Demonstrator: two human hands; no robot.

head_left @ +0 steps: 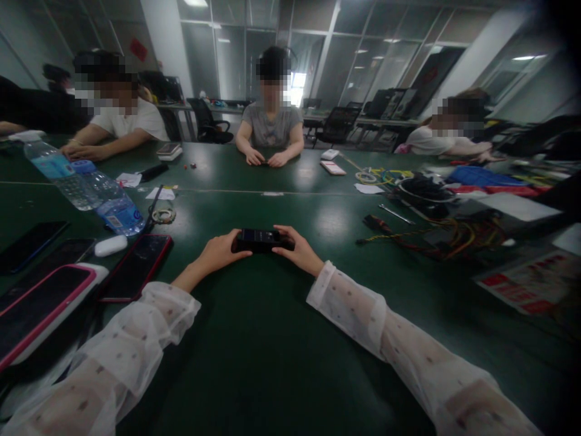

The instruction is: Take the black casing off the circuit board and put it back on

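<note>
A small black device (258, 237) with a dark, faintly lit screen is held just over the green table (254, 339), near the middle of the head view. My left hand (221, 249) grips its left end, fingers behind and thumb in front. At its right end, my right hand (300, 249) holds it the same way. Sheer white sleeves with dark dots cover both forearms. Whether the device's underside touches the table cannot be made out.
Left are two plastic bottles (120, 209), several phones (141, 266) and a white case (111, 245). Cables (447, 236), a wrench (396, 214) and a red-and-white packet (533, 281) lie right. People sit across the table, one with hands (267, 159) together opposite.
</note>
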